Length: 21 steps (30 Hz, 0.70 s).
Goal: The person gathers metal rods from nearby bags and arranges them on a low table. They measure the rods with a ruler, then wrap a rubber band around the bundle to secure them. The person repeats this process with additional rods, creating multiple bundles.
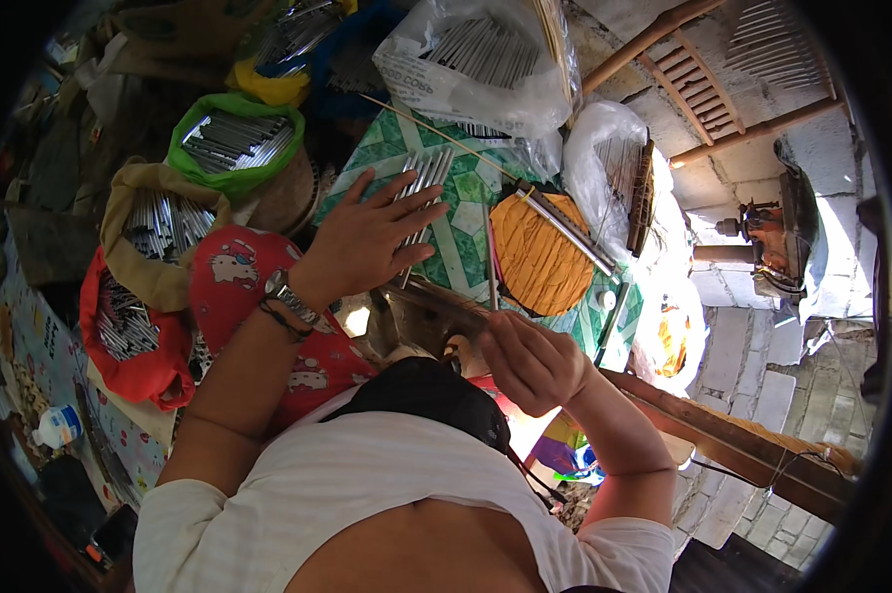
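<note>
My left hand point(367, 237), with a watch on its wrist, lies flat with spread fingers on a row of thin metal tubes point(424, 188). The tubes rest on a green and white patterned cloth point(466, 237). My right hand point(530, 361) is closed around a thin stick point(491, 267) that points upward beside a spool of yellow thread point(540, 262). A longer metal rod point(569, 232) lies across the spool.
Bags of metal tubes stand at the left: a green one point(233, 143), a tan one point(159, 227), a red one point(129, 326). A clear plastic bag of tubes point(485, 59) sits above. A wooden frame point(703, 89) and stone blocks point(752, 346) are at the right.
</note>
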Motion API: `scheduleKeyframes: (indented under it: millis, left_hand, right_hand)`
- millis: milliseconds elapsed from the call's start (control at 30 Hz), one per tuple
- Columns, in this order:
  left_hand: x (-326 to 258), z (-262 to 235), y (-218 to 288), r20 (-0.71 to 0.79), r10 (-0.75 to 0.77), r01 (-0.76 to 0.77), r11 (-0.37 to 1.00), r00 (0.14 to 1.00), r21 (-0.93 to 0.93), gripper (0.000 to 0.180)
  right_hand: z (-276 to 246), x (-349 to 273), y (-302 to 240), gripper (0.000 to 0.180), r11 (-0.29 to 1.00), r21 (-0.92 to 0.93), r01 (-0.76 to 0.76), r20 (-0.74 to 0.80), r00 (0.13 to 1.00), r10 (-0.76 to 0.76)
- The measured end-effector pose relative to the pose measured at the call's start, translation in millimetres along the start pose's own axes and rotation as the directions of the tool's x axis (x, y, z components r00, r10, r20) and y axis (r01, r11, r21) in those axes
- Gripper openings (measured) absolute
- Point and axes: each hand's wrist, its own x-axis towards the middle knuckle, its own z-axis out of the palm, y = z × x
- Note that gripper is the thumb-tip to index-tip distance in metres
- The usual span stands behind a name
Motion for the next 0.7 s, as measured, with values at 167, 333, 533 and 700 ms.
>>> scheduleKeyframes:
  millis: [167,333,533,700]
  left_hand:
    - [0,0,0,-0.009,0.01,-0.01,1.0,1.0,0.026,0.051]
    - [0,1,-1,-0.03,0.0,0.0,1.0,1.0,0.007,0.05]
    - [0,2,-1,-0.024,0.012,-0.012,0.999,1.0,-0.037,0.044]
    - [-1,2,-1,0.012,-0.006,0.007,0.999,1.0,-0.033,0.046]
  right_hand:
    - [53,2,-1,0.026,0.994,0.088,0.066,0.049,0.996,-0.07]
    - [77,9,-3,0.028,0.981,0.194,0.023,0.071,0.997,-0.037]
    - [59,-11,53,0.024,0.946,-0.042,-0.321,-0.02,0.947,0.321]
    - [34,-73,190,0.014,0.286,-0.293,-0.912,-0.127,0.334,0.934]
